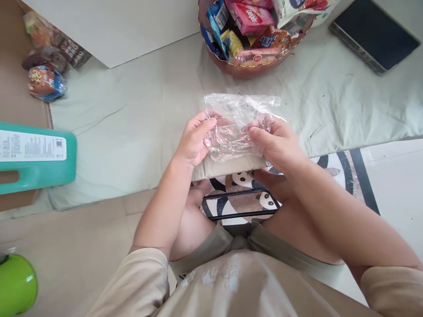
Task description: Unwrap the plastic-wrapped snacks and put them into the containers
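A crinkled clear plastic bag (234,141) is stretched between my two hands, above the front edge of the cloth-covered surface. My left hand (198,136) pinches its left side between thumb and fingers. On the right side, my right hand (277,141) grips the film the same way, with some fingers seen through it. The bag looks flat, and I can make out nothing inside it. Beyond it stands a pinkish glass bowl (251,69) with a gold rim, filled with several wrapped snacks.
A dark tablet-like device (376,33) lies at the back right. At the left are a teal jug (39,176), a wrapped snack (46,82) and a white panel (115,26). A green container (16,284) is at the lower left. A panda-patterned mat (244,202) shows below.
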Motion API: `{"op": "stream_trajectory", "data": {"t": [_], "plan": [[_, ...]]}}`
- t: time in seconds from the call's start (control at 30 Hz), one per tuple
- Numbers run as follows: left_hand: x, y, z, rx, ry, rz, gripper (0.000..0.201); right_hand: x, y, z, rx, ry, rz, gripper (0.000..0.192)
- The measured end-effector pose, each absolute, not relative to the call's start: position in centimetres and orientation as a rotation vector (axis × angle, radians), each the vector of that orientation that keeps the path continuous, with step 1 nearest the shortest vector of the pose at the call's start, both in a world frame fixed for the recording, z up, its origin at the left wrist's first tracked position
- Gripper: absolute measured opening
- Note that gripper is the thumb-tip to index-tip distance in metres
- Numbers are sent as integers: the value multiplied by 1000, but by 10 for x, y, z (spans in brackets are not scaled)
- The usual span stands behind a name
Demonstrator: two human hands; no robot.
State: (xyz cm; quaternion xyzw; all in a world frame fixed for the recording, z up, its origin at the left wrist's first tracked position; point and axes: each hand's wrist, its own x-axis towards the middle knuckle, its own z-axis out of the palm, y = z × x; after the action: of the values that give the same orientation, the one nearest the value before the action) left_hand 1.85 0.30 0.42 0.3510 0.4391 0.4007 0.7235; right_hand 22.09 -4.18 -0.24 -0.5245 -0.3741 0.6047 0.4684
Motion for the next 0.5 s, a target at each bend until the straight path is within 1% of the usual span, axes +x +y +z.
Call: {"op": "stream_trajectory", "data": {"t": [0.07,0.13,0.27,0.4,0.5], "plan": [[18,2,6,748,928,820,30,222,-42,-2,-1326,-969,1396,12],[20,0,7,735,925,718,31,223,-41,-1,-1320,-983,1336,8],[23,-2,10,748,996,608,14,223,-40,5,-1330,-981,1351,9],[19,1,11,738,1040,669,10,227,-40,10,-1397,-1026,1390,14],[15,4,10,727,1084,768,5,233,-38,9,-1421,-921,1278,17]]}}
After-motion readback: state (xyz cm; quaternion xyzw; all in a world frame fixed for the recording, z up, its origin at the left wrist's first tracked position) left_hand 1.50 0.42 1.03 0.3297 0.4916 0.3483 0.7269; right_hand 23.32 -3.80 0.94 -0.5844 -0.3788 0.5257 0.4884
